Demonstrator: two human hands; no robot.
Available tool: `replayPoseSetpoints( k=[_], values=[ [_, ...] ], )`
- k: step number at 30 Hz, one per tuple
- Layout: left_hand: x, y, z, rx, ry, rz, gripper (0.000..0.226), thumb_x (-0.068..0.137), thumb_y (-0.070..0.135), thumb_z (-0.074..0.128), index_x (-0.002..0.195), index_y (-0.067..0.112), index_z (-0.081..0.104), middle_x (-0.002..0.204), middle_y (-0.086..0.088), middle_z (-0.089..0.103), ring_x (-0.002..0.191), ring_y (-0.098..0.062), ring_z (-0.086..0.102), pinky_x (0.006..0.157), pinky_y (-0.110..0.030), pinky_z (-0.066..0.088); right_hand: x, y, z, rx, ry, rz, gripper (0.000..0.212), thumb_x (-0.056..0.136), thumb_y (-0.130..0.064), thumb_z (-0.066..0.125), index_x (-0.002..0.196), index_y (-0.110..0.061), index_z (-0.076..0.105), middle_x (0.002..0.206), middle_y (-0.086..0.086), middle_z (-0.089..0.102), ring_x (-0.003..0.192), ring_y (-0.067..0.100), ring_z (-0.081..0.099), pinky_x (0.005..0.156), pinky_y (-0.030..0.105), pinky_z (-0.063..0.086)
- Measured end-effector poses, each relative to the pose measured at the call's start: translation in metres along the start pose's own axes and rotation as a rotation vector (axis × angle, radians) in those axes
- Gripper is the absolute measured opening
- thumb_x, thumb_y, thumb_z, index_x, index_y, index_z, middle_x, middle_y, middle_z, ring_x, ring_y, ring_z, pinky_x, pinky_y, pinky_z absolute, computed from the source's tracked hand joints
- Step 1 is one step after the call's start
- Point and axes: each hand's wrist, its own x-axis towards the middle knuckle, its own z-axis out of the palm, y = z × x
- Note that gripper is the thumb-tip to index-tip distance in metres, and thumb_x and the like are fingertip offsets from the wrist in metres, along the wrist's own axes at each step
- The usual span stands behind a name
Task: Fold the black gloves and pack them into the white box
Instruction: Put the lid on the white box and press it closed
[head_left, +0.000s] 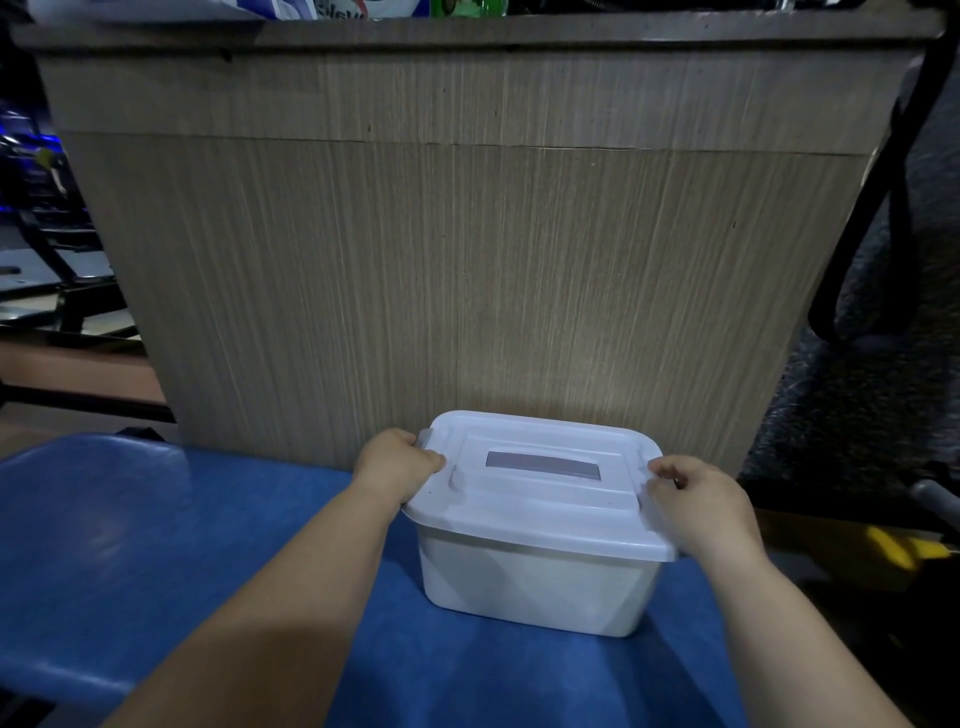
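Left hand (395, 465) and right hand (696, 501) are gripping opposite ends of the lid (530, 501) on the white box (535, 587) between them, probably working its latches.

From my remote station, the head camera looks down on a blue surface (156, 519) — smooth, slightly glossy, catching a pale sheen toward its left side. Standing directly on it I can make out a white box (535, 587) (translucent plastic, its lid (524, 504) in place), upright with its base flat on the blue, right of centre and close to the far edge — where the blue meets a wood-grain panel (467, 260) rising behind it.
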Motion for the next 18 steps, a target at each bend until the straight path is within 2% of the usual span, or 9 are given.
replayPoseSetpoints(
  k=[2, 5, 7, 10, 12, 14, 16, 18],
  values=[
    [-0.001, 0.000, 0.001, 0.048, 0.025, 0.037, 0.008, 0.083, 0.018, 0.065, 0.084, 0.017, 0.057, 0.099, -0.012, 0.067, 0.095, -0.029, 0.065, 0.083, -0.039, 0.053, 0.000, 0.001, 0.000, 0.003, -0.001, -0.002, 0.030, 0.083, -0.025, 0.056, 0.111, -0.027, 0.067, 0.116, -0.003, 0.062, 0.093, 0.017, 0.055, 0.068, 0.027, 0.051],
    [-0.003, 0.002, 0.003, 0.082, 0.044, 0.064, 0.013, 0.084, 0.018, 0.062, 0.074, 0.020, 0.054, 0.095, -0.011, 0.067, 0.088, -0.027, 0.064, 0.080, -0.038, 0.053, -0.001, 0.001, 0.000, 0.002, -0.006, 0.002, 0.029, 0.083, -0.024, 0.057, 0.110, -0.027, 0.067, 0.116, -0.003, 0.062, 0.093, 0.016, 0.054, 0.067, 0.025, 0.046],
    [-0.004, 0.002, 0.003, 0.077, 0.047, 0.068, 0.004, 0.086, 0.019, 0.062, 0.088, 0.017, 0.060, 0.096, -0.007, 0.063, 0.090, -0.027, 0.063, 0.081, -0.037, 0.053, -0.002, 0.002, 0.000, 0.021, -0.009, 0.004, 0.029, 0.083, -0.023, 0.057, 0.110, -0.027, 0.067, 0.115, -0.004, 0.063, 0.092, 0.015, 0.054, 0.065, 0.024, 0.045],
    [-0.004, -0.002, 0.007, 0.098, 0.031, 0.082, 0.035, 0.090, 0.024, 0.058, 0.122, 0.009, 0.057, 0.104, -0.005, 0.062, 0.092, -0.025, 0.059, 0.075, -0.032, 0.049, -0.005, 0.004, 0.003, 0.143, 0.039, 0.032, 0.032, 0.079, -0.021, 0.061, 0.111, -0.027, 0.064, 0.116, -0.003, 0.065, 0.096, 0.018, 0.058, 0.078, 0.029, 0.049],
    [-0.006, -0.005, 0.010, 0.086, 0.012, 0.091, 0.041, 0.092, 0.027, 0.055, 0.130, 0.011, 0.051, 0.114, -0.007, 0.061, 0.093, -0.024, 0.057, 0.075, -0.031, 0.048, -0.007, 0.007, 0.003, 0.199, 0.075, 0.078, 0.051, 0.078, -0.024, 0.067, 0.128, -0.023, 0.054, 0.132, 0.002, 0.056, 0.111, 0.023, 0.057, 0.087, 0.032, 0.047],
    [-0.007, -0.007, 0.013, 0.061, -0.005, 0.098, 0.043, 0.094, 0.026, 0.052, 0.135, 0.013, 0.046, 0.120, -0.008, 0.058, 0.094, -0.023, 0.055, 0.075, -0.031, 0.046, -0.003, 0.012, 0.005, 0.364, 0.024, 0.224, 0.077, 0.076, -0.027, 0.074, 0.143, -0.016, 0.037, 0.142, 0.008, 0.047, 0.122, 0.028, 0.052, 0.097, 0.040, 0.046],
    [-0.006, -0.008, 0.015, 0.070, -0.006, 0.109, 0.044, 0.095, 0.026, 0.051, 0.137, 0.013, 0.044, 0.123, -0.008, 0.057, 0.093, -0.022, 0.053, 0.073, -0.030, 0.044, 0.001, 0.019, 0.009, 0.543, -0.072, 0.363, 0.089, 0.069, -0.031, 0.080, 0.143, -0.009, 0.035, 0.134, 0.011, 0.053, 0.114, 0.031, 0.057, 0.097, 0.046, 0.048],
    [-0.005, -0.009, 0.015, 0.070, 0.001, 0.114, 0.046, 0.095, 0.026, 0.051, 0.138, 0.013, 0.044, 0.125, -0.009, 0.057, 0.094, -0.022, 0.053, 0.075, -0.030, 0.043, 0.007, 0.026, 0.010, 0.608, -0.146, 0.398, 0.069, 0.067, -0.028, 0.081, 0.125, -0.002, 0.055, 0.112, 0.012, 0.068, 0.095, 0.031, 0.067, 0.084, 0.042, 0.055]
  ],
)
